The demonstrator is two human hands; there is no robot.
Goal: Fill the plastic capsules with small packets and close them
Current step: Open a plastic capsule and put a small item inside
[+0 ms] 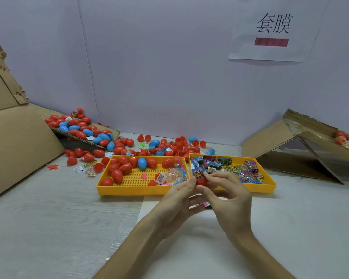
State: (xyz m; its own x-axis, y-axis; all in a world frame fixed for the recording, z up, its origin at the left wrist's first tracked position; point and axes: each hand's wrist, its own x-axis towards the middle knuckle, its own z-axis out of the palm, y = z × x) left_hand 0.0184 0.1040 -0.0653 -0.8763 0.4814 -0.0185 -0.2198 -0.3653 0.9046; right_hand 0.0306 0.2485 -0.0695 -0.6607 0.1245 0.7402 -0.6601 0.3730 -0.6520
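1. Left yellow tray (129, 190): hard plastic, smooth walls, floor studded with a grid of small bumps, slight sheen.
2. Capsules inside it (125, 168): red and blue plastic, smooth, glossy. Loose capsules behind it (179, 147): same finish.
3. Clear bags (175, 175) at its right end: transparent crinkled film, shiny.
4. Second tray (260, 188) just right of it: same yellow plastic. Packets (240, 170) inside: printed glossy film.
5. Red capsule (201, 181) off its front right corner: glossy plastic.
6. Cardboard (18, 137) to its left: brown, corrugated, matt, edges torn rough.
7. Cardboard far to its right (270, 141): matt brown, with glossy tape (302, 125).
8. Desk (48, 218) in front of it: pale, matt, faint grain.
9. Sign (270, 47) above and right of it: white paper, matt.
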